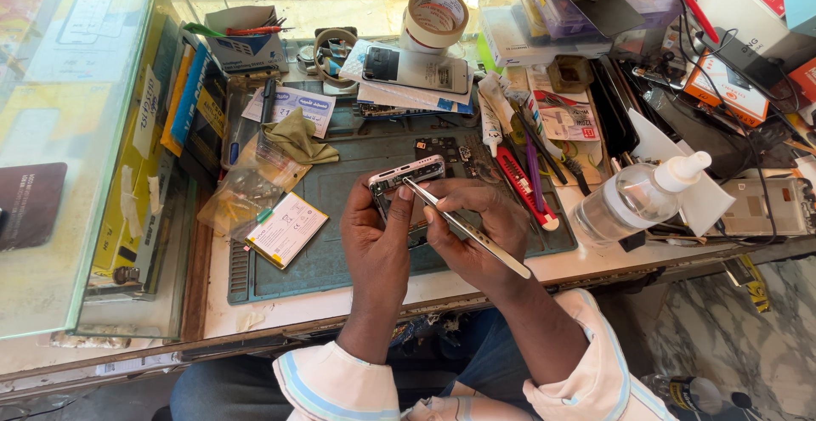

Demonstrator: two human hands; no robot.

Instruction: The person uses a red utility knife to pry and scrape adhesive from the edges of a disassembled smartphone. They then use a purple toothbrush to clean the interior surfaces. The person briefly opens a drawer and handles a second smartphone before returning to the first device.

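Silver metal tweezers (pixel 466 228) sit pinched between thumb and fingers of the right hand (pixel 476 238), tip angled up-left onto the top edge of the opened silver-framed phone (pixel 406 185), centre of frame. Left hand (pixel 374 238) wraps the phone from the left, fingers curled around its side, thumb pressed on the near face; the phone is held tilted just above the dark green rubber work mat (pixel 340 242). On the mat, lower left of the hands, a flat white-labelled phone battery (pixel 286 229) with a yellow edge lies well apart from them. Left of centre, a crumpled olive cloth (pixel 297 138) rests at the mat's upper left edge. Just right of the hands, a red-handled tool (pixel 523 187) and a purple stick tool (pixel 535 175) lie side by side on the mat. Further right, a clear plastic bottle with white nozzle cap (pixel 637 196) lies tilted on the white counter. Top centre, a roll of tan tape (pixel 435 17) stands near a stack of phone back covers (pixel 415 71). Far left, a glass display case (pixel 68 149) holds yellow boxes.
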